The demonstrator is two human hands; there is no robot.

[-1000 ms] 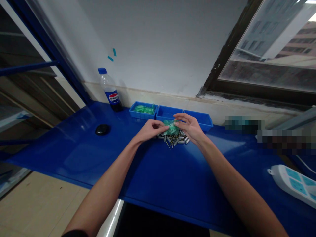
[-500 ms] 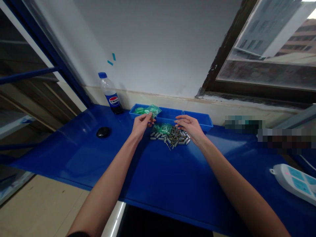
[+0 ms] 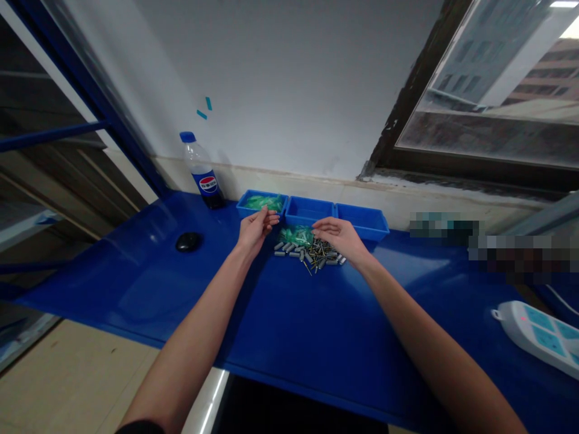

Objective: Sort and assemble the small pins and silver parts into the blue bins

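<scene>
logging from my remote station: the left hand (image 3: 254,230) is at the front rim of the left bin (image 3: 246,212), fingers half open and loosely curled, with no item that i can see in them. green packets (image 3: 260,201) lie in that bin. the right hand (image 3: 341,236) is low over the heap, thumb and fingertips drawn together beside more green bags (image 3: 297,235); i cannot tell whether it grips one. those bags lie on the blue table (image 3: 271,325), in front of the middle bin (image 3: 310,208), against grey cylinders (image 3: 294,254) and thin pins (image 3: 309,265). risks, in my judgement: the slick film could cling to a neighbour, so two bags may lift together; a pin snagged in the film could be dragged along or puncture it; the cylinders, if round, could roll when a knuckle brushes them; a bag let go too near the rim could slip outside the left bin. hard to read: the right fingers cover part of the heap's far edge, the left fingers overlap the left bin's near corner, and the bag contents are too small and shiny to identify or count. the far right carries a pixelated patch (image 3: 520,259), and the white power strip (image 3: 538,337) is cut off by the frame.
</scene>
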